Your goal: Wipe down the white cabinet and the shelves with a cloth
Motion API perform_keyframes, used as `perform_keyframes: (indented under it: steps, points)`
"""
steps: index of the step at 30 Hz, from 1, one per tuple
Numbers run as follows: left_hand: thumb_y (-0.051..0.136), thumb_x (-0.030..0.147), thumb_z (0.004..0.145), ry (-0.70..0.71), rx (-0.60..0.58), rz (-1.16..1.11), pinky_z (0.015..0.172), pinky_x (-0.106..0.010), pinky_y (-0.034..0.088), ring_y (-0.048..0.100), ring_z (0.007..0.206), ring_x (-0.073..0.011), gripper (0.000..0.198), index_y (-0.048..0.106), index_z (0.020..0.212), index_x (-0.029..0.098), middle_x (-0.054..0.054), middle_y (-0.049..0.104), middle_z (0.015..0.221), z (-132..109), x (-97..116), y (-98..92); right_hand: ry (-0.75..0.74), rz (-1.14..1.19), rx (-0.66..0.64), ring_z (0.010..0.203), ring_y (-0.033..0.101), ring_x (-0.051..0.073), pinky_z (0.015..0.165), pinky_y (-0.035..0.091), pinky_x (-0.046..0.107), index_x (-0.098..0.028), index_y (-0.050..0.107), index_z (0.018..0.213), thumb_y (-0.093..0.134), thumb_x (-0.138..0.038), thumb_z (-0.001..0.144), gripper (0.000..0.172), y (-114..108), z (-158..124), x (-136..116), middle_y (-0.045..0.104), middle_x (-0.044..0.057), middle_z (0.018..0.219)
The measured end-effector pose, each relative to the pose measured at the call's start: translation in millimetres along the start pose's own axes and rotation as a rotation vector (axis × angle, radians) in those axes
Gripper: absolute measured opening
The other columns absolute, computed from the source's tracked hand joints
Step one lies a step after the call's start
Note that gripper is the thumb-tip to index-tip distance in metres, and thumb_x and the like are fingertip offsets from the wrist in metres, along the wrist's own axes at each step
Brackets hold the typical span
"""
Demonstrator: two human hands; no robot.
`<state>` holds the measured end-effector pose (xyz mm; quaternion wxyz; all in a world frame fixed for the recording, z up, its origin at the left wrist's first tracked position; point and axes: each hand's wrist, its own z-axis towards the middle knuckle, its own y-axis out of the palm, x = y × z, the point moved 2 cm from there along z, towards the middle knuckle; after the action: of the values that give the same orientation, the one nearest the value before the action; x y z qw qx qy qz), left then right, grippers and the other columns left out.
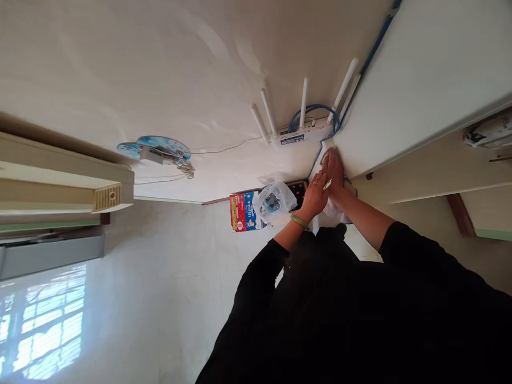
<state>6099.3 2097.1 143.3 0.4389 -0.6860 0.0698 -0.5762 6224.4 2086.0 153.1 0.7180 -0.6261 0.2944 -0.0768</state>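
In the corner below a white router (314, 130), my two hands are close together. My left hand (315, 194), with a green bangle (300, 221) at the wrist and a ring, has a small pale greenish strip (327, 185) at its thumb side, apparently held there. My right hand (334, 169) reaches a little farther up, its fingers bent against a whitish rounded thing (326, 152) in the corner. What that thing is I cannot make out, as the fingers cover part of it. A blue cable (315, 161) runs down beside it from the router.
Below on the left are a red and blue box (243, 212) and a clear plastic bag (276, 202) with dark and blue contents. A thin wire leads along the wall to a blue disc-shaped item (164, 144) with coiled cord. A cream cabinet (60, 176) juts out at left.
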Motion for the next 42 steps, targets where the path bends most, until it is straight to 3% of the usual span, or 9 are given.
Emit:
perform_keyframes:
  steps: [7, 15, 21, 23, 26, 32, 35, 38, 42]
  points:
    - [0.052, 0.012, 0.107, -0.023, 0.046, -0.163, 0.154, -0.063, 0.038, 0.049, 0.181, -0.0339, 0.069, 0.061, 0.175, 0.015, -0.019, 0.059, 0.186, -11, -20, -10.9, 0.144, -0.048, 0.067, 0.176, 0.049, 0.044, 0.145, 0.042, 0.065, 0.013, 0.052, 0.178, 0.032, -0.010, 0.111, 0.073, 9, 68, 0, 0.051, 0.038, 0.184]
    - [0.057, 0.014, 0.107, -0.029, 0.024, -0.254, 0.150, -0.072, 0.040, 0.055, 0.177, -0.0380, 0.062, 0.067, 0.167, 0.018, -0.019, 0.068, 0.178, -33, -15, -8.2, 0.021, 0.052, 0.077, 0.175, 0.047, 0.053, 0.141, 0.041, 0.076, 0.014, 0.045, 0.181, 0.044, -0.015, 0.105, 0.081, 6, 35, 14, 0.044, 0.042, 0.186]
    - [0.054, 0.014, 0.107, -0.037, 0.025, -0.240, 0.146, -0.074, 0.044, 0.058, 0.174, -0.0391, 0.060, 0.069, 0.165, 0.016, -0.022, 0.071, 0.173, -40, -13, -13.6, 0.056, 0.064, 0.039, 0.177, 0.044, 0.054, 0.143, 0.039, 0.075, 0.019, 0.047, 0.176, 0.043, -0.015, 0.106, 0.078, -1, 70, 5, 0.046, 0.045, 0.183]
    - [0.054, 0.014, 0.107, -0.036, 0.038, -0.238, 0.147, -0.072, 0.044, 0.058, 0.174, -0.0379, 0.059, 0.070, 0.164, 0.016, -0.022, 0.072, 0.172, -44, -14, -15.2, 0.038, 0.090, 0.040, 0.179, 0.042, 0.053, 0.145, 0.037, 0.075, 0.018, 0.046, 0.178, 0.046, -0.014, 0.105, 0.080, -2, 69, 6, 0.045, 0.044, 0.185]
    - [0.053, 0.014, 0.109, -0.016, 0.042, -0.221, 0.149, -0.069, 0.043, 0.058, 0.175, -0.0357, 0.058, 0.070, 0.164, 0.016, -0.021, 0.072, 0.172, -44, -12, -16.0, -0.010, 0.137, 0.064, 0.182, 0.039, 0.052, 0.147, 0.035, 0.073, 0.015, 0.045, 0.180, 0.051, -0.012, 0.101, 0.084, 0, 40, 13, 0.043, 0.041, 0.188]
    - [0.054, 0.019, 0.112, 0.073, 0.003, -0.231, 0.149, -0.067, 0.044, 0.060, 0.173, -0.0343, 0.057, 0.070, 0.166, 0.019, -0.018, 0.070, 0.176, -30, 4, -13.8, -0.008, 0.232, 0.119, 0.183, 0.042, 0.036, 0.149, 0.041, 0.062, -0.002, 0.050, 0.183, 0.045, -0.010, 0.105, 0.078, 16, -63, 32, 0.051, 0.029, 0.188]
    - [0.051, 0.021, 0.115, 0.109, -0.025, -0.238, 0.150, -0.066, 0.042, 0.059, 0.174, -0.0331, 0.056, 0.069, 0.167, 0.019, -0.019, 0.068, 0.177, -25, 14, -6.6, -0.037, 0.323, 0.150, 0.183, 0.043, 0.035, 0.150, 0.042, 0.064, -0.007, 0.051, 0.183, 0.052, -0.013, 0.104, 0.080, 21, -113, 42, 0.053, 0.027, 0.187]
    - [0.053, 0.024, 0.115, 0.111, -0.077, -0.254, 0.150, -0.066, 0.042, 0.060, 0.173, -0.0336, 0.053, 0.071, 0.164, 0.019, -0.019, 0.069, 0.177, -27, 24, 5.7, -0.043, 0.407, 0.215, 0.178, 0.052, 0.035, 0.145, 0.050, 0.066, -0.016, 0.056, 0.182, 0.052, -0.013, 0.102, 0.080, 18, -162, 52, 0.061, 0.022, 0.183]
    - [0.056, 0.021, 0.111, 0.093, -0.149, -0.274, 0.149, -0.070, 0.042, 0.059, 0.174, -0.0357, 0.052, 0.072, 0.160, 0.018, -0.021, 0.069, 0.176, -35, 36, 24.3, 0.015, 0.459, 0.239, 0.162, 0.070, 0.034, 0.133, 0.063, 0.061, -0.024, 0.074, 0.164, 0.050, -0.021, 0.103, 0.066, -1, -223, 69, 0.074, 0.015, 0.170]
